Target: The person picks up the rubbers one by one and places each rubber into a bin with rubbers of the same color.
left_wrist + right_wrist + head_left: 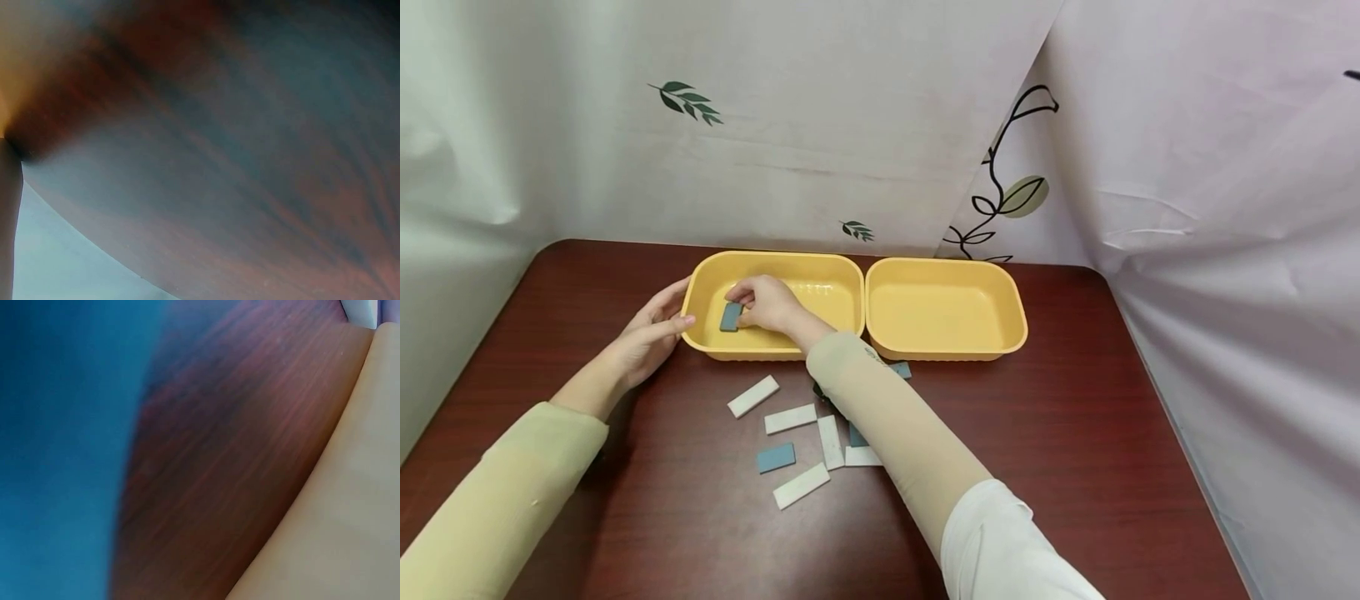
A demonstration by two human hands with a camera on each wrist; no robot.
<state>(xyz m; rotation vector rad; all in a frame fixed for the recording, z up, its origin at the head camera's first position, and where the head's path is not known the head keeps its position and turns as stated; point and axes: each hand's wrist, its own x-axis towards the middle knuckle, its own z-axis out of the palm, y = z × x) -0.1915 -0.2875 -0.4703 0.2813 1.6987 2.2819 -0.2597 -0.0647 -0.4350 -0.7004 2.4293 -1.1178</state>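
Two yellow plastic bins stand side by side near the far edge of the table. At the left bin, my left hand grips the left end, its thumb on the rim and its fingers along the outer wall. My right hand reaches inside that bin and pinches a blue-grey rectangular tile low over its floor, near the left end. Below the bins lie several white tiles and blue tiles; the right forearm partly covers some. Both wrist views are mostly blurred and show neither hand's grip clearly.
The right bin touches the left bin's side. A patterned white curtain hangs behind the dark red wooden table and along its sides. A blue tile lies close to the right bin's front wall.
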